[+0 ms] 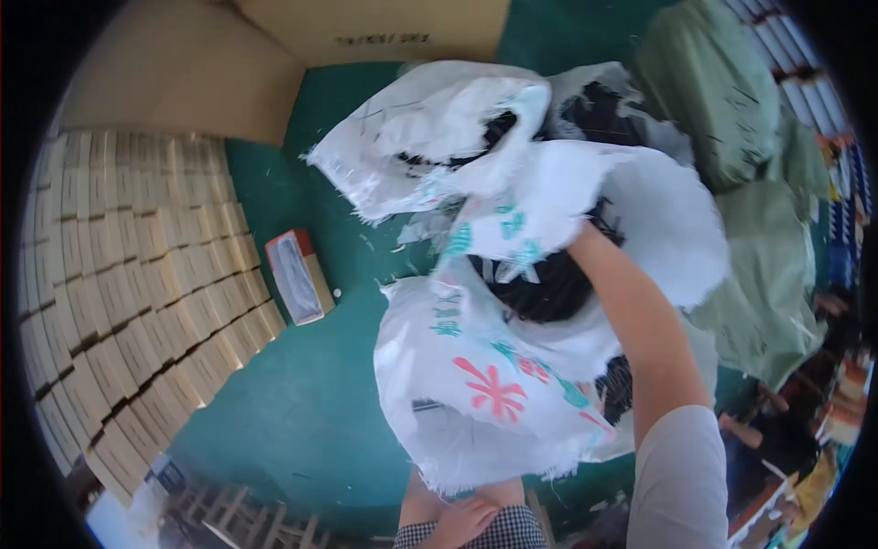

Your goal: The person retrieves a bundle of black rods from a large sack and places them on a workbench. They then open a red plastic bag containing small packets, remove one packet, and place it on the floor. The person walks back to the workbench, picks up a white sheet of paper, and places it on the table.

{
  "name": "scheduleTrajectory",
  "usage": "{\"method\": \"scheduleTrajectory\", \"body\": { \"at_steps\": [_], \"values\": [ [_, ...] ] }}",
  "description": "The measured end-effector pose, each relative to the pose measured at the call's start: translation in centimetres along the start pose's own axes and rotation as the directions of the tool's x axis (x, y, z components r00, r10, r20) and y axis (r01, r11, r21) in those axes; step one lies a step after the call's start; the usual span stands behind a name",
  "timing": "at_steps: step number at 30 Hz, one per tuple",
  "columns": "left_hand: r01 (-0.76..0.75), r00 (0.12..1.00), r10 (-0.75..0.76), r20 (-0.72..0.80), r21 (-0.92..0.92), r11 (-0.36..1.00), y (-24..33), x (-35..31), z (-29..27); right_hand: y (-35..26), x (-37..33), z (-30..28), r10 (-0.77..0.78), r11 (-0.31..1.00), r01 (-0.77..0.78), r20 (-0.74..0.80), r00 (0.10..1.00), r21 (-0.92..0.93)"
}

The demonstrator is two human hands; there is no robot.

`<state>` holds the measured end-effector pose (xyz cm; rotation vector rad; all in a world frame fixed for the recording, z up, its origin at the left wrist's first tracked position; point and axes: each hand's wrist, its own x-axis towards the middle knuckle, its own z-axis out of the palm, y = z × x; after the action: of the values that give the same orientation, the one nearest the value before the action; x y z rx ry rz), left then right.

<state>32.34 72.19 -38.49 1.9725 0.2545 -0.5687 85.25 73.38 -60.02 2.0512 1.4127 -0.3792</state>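
Note:
My right forearm (631, 311), in a light grey sleeve, reaches into the mouth of a large white woven sack (494, 403) with green and red print. The right hand itself is hidden inside, beneath a fold of the sack, so its fingers do not show. Black goods (544, 293) fill the sack around the wrist, too dark to make out their kind. Below the sack, my left hand (466, 519) lies on my lap over checked cloth, its fingers stretched loosely with nothing visible in them.
Another white sack (439, 128) with frayed edges lies behind. Green woven sacks (713, 101) stand at the right. A small open box (300, 279) sits on the green table (302, 403). Stacked cream boxes (137, 274) line the left, and a large carton (183, 73) stands behind.

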Motion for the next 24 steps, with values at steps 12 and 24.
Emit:
{"method": "scheduleTrajectory", "body": {
  "at_steps": [12,24],
  "values": [
    [0.203,0.979,-0.202,-0.028,0.172,0.964,-4.8,-2.6,-0.9,3.5,-1.6,0.9,-0.089,0.952,0.182,-0.346,0.934,0.246],
    [-0.42,0.898,0.334,-0.287,-0.325,0.847,15.7,16.0,-15.7,6.0,-12.6,-8.5,0.219,0.409,-0.481,0.428,0.877,0.776]
  ]
}}
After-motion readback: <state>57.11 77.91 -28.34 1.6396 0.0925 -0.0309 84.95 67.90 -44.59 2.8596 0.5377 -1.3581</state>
